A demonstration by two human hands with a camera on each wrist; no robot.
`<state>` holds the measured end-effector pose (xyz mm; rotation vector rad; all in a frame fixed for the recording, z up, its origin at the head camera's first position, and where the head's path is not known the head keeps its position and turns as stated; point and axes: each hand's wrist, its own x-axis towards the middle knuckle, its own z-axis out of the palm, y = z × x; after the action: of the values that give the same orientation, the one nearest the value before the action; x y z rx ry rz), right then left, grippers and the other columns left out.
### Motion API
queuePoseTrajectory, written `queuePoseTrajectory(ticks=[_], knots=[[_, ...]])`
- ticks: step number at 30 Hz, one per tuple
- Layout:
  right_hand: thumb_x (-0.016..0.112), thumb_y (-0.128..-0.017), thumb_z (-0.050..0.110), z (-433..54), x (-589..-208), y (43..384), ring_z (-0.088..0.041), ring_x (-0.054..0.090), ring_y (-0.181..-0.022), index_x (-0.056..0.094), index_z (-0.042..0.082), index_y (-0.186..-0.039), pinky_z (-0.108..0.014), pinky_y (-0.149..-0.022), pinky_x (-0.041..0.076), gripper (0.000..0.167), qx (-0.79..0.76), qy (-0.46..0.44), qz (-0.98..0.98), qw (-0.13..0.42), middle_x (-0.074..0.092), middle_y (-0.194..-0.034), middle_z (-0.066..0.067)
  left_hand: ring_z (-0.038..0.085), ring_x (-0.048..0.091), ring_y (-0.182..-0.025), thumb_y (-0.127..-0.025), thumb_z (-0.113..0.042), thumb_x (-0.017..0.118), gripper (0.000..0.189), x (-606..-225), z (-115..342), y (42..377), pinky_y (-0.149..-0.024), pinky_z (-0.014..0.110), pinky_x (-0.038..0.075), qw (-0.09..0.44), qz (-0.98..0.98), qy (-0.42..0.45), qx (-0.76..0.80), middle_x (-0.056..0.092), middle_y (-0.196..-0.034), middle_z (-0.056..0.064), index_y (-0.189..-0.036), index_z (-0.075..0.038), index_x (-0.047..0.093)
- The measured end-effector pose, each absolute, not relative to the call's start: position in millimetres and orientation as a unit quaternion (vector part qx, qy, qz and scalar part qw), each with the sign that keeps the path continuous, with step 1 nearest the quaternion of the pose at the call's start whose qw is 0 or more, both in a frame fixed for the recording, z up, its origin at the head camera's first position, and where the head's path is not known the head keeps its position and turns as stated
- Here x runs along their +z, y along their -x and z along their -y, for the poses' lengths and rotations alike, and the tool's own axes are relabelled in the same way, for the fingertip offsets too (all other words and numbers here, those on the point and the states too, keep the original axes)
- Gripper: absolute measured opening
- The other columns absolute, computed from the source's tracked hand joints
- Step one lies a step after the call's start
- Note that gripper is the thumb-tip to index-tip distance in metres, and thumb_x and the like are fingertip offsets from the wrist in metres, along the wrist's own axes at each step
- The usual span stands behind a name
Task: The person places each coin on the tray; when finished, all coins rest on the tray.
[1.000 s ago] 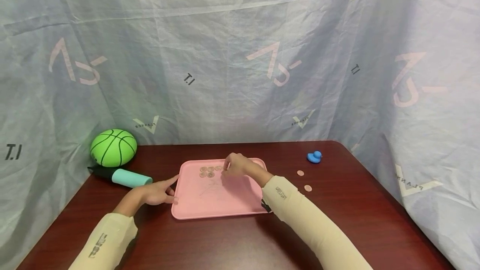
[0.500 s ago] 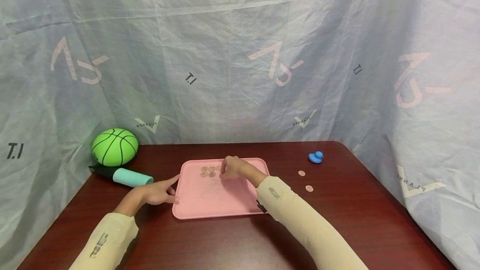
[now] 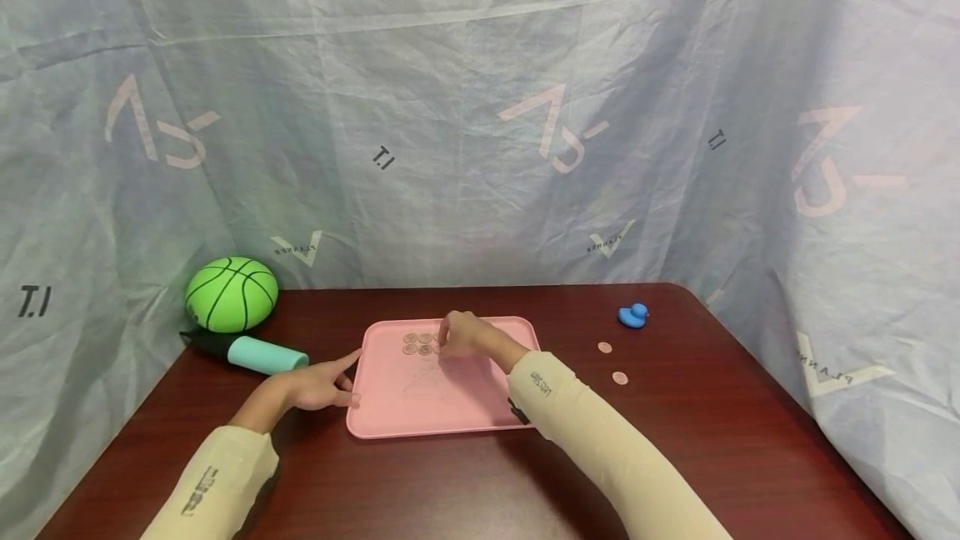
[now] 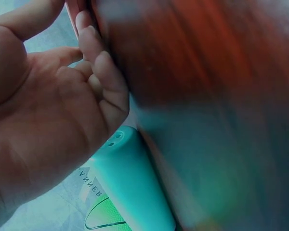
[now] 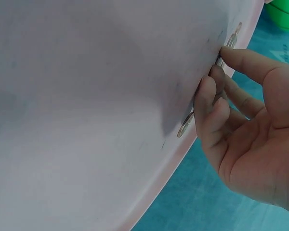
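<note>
A pink tray [image 3: 435, 415] lies on the table, with several round coins [image 3: 410, 339] in two short rows near its far edge. My right hand [image 3: 463, 335] reaches over the tray from the right, fingertips down beside the rows. In the right wrist view, the thumb and fingers of my right hand [image 5: 260, 125] meet at a coin [image 5: 219, 61] on the tray, and another coin [image 5: 185, 125] lies beside the fingers. My left hand [image 3: 318, 384] rests at the tray's left rim, thumb and forefinger spread and touching it; its other fingers bend loosely in the left wrist view.
Two loose coins [image 3: 619, 377] lie on the table right of the tray, with a blue toy duck [image 3: 633, 316] farther back. At the left are a green ball [image 3: 232, 295] and a turquoise-and-black cylindrical object [image 3: 266, 355]. A grey cloth [image 3: 450, 215] hangs behind the table.
My right hand has shifted slightly left toward the coin rows and now covers part of them. A coin edge shows at its fingertips. My left hand stays at the tray rim.
</note>
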<state>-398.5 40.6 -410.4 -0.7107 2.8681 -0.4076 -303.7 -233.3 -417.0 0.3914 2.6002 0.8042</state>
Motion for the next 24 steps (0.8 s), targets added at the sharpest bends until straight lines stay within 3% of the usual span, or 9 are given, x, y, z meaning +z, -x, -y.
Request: queuePoseTrajectory(ticks=[7, 19, 24], knots=[[0.078, -0.081, 0.024, -40, -413, 400, -0.015, 0.059, -0.100, 0.077, 0.019, -0.095, -0.030, -0.083, 0.049, 0.015, -0.127, 0.227, -0.963, 0.075, 0.069, -0.108, 0.003, 0.025, 0.055, -0.101, -0.087, -0.029, 0.075, 0.095, -418, 233, 305, -0.093, 0.050, 0.043, 0.195, -0.928, -0.133, 0.287, 0.060, -0.109, 0.008, -0.157, -0.001, 0.017], [0.075, -0.085, 0.024, -51, -400, 395, -0.013, 0.059, -0.083, 0.072, 0.014, -0.100, -0.032, -0.077, 0.050, 0.018, -0.154, 0.228, -0.958, 0.082, 0.069, -0.099, 0.000, 0.025, 0.055, -0.100, -0.087, -0.029, 0.075, 0.095, -416, 234, 302, -0.092, 0.048, 0.043, 0.197, -0.926, -0.135, 0.293, 0.059, -0.107, 0.009, -0.157, -0.001, 0.017], [0.073, -0.088, 0.022, -70, -393, 395, -0.012, 0.062, -0.078, 0.071, 0.011, -0.099, -0.031, -0.073, 0.051, 0.016, -0.167, 0.246, -0.952, 0.071, 0.069, -0.085, 0.000, 0.025, 0.054, -0.100, -0.087, -0.028, 0.075, 0.095, -415, 233, 302, -0.091, 0.048, 0.043, 0.199, -0.924, -0.140, 0.297, 0.059, -0.107, 0.008, -0.157, -0.001, 0.016]])
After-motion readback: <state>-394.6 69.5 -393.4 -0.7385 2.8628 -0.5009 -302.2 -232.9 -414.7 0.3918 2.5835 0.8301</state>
